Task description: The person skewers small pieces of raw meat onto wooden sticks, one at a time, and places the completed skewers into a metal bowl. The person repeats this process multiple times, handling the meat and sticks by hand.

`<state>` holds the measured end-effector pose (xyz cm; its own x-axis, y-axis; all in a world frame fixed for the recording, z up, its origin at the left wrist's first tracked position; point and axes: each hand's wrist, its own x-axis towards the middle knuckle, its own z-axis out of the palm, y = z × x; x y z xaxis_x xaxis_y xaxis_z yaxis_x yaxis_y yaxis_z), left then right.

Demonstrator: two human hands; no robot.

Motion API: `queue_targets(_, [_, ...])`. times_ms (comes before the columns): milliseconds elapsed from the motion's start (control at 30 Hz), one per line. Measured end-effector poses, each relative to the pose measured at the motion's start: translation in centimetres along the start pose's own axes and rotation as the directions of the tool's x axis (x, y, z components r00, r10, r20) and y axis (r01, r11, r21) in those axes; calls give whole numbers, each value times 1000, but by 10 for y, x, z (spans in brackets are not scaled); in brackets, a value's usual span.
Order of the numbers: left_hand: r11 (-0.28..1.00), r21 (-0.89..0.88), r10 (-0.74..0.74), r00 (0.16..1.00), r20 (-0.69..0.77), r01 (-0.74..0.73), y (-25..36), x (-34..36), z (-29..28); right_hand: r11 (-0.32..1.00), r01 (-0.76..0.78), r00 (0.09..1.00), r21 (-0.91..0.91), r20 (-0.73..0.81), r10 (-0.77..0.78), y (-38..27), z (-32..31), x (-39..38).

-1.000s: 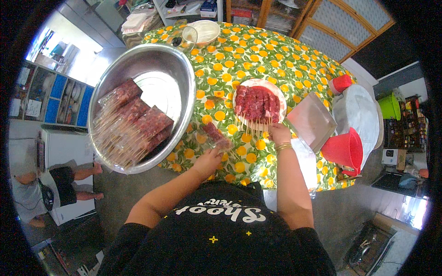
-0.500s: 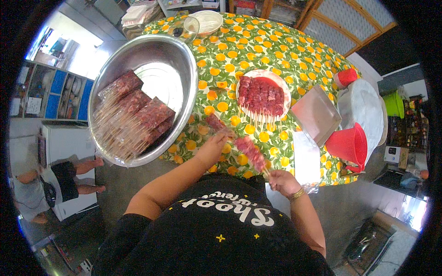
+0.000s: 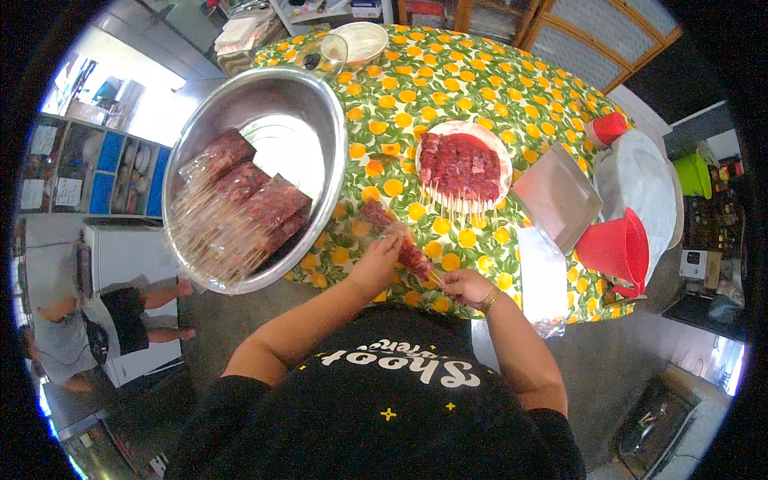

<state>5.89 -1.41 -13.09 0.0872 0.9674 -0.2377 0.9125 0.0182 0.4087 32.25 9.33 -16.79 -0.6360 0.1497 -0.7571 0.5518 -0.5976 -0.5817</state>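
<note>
My left hand (image 3: 379, 261) is closed on a clear plastic bag (image 3: 384, 226) with dark red meat inside, just above the table's front edge. My right hand (image 3: 469, 289) pinches the thin sticks of raw meat skewers (image 3: 414, 260). Their meat end meets the bag beside my left fingers; how far it reaches inside cannot be made out. Beyond my hands, a round plate (image 3: 506, 160) carries a row of raw meat skewers (image 3: 460, 166), sticks toward me. To the left, a large metal basin (image 3: 336, 152) holds several bagged bundles of skewers (image 3: 240, 204).
A fruit-patterned cloth (image 3: 432, 80) covers the table. On the right are a metal tray (image 3: 558, 196), a red pitcher (image 3: 614, 252), white plastic sheets (image 3: 542, 272) and a red container (image 3: 608, 128). A glass lid (image 3: 324, 54) and white bowl (image 3: 364, 40) stand far back. Another person (image 3: 120, 320) is at left.
My right hand has moved left, bringing the skewers from beside my left hand up to the bag. My left hand keeps its hold on the bag.
</note>
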Motion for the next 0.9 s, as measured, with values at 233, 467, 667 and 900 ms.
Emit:
queue_targets(233, [992, -81, 88, 989, -118, -97, -5, -4, 21, 903, 52, 985, -427, -125, -116, -21, 15, 52])
queue_targets(467, [995, -63, 71, 996, -46, -74, -9, -10, 33, 565, 11, 879, -825, -261, -399, -49, 58, 77])
queue_targets(667, [998, -52, 30, 999, -36, -32, 0, -14, 25, 580, -173, 776, -796, -473, -418, -71, 47, 49])
queue_targets(900, [986, -168, -8, 980, -197, -26, -13, -9, 37, 706, -232, 299, -669, -740, -603, -89, -66, 17])
